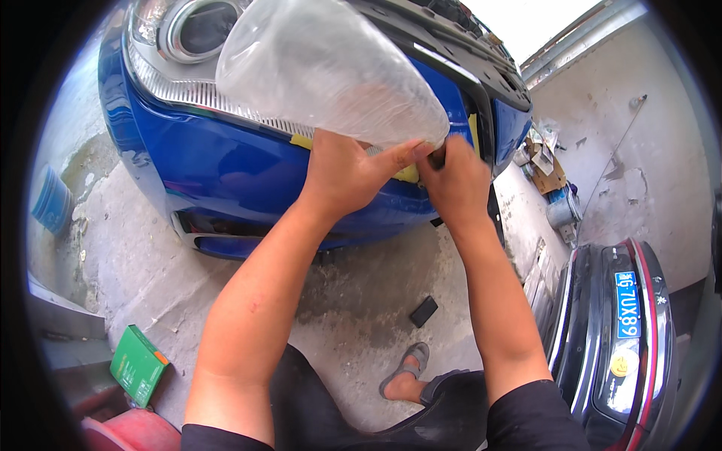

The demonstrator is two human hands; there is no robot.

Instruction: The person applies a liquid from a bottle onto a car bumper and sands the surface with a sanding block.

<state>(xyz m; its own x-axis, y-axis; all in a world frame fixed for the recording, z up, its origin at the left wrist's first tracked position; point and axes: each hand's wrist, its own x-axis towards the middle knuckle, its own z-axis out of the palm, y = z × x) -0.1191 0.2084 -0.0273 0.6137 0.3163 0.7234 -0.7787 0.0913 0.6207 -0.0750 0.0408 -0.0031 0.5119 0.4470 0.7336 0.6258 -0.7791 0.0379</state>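
Our right hand (459,179) grips the lower end of the film (323,68) before the bumper (233,161). Film hides the fingers of our left hand (337,174); we cannot tell its grip.

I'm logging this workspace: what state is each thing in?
Plastic film: translucent, narrowing toward the hands.
Left hand: thumb extended, other fingers mostly hidden.
Right hand: fingers curled at the film's narrow end.
Headlight: partly hidden behind the film.
Blue bumper: glossy.
Dark car's trunk: shut.
Green box: tilted.
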